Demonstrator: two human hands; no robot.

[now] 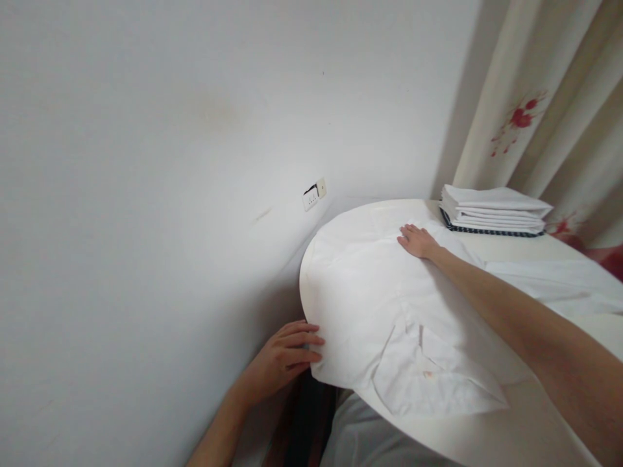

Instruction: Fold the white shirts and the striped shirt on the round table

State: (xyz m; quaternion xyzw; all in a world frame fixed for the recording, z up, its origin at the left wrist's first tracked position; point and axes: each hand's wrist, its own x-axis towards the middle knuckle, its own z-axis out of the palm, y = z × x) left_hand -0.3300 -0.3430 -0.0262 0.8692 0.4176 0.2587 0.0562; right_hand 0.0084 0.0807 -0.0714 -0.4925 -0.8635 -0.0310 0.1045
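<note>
A white cloth garment (370, 285), which looks like a shirt, lies spread over the rounded end of a white table (487, 421). Its near part is bunched into folds, with a small orange-brown mark among them. Flat on the far part of the cloth rests my right hand (419, 242), fingers extended and pressing on the fabric. My left hand (287, 350) is at the table's left edge, its fingertips lying on the garment's border with the fingers stretched out. The left thumb is hidden from view.
A stack of folded white cloths (494, 206) sits on a dark patterned piece (491, 231) at the table's back. Beige curtains (559, 117) with red flower prints hang at right. The wall (170, 194) is close on the left, with a damaged socket (311, 196).
</note>
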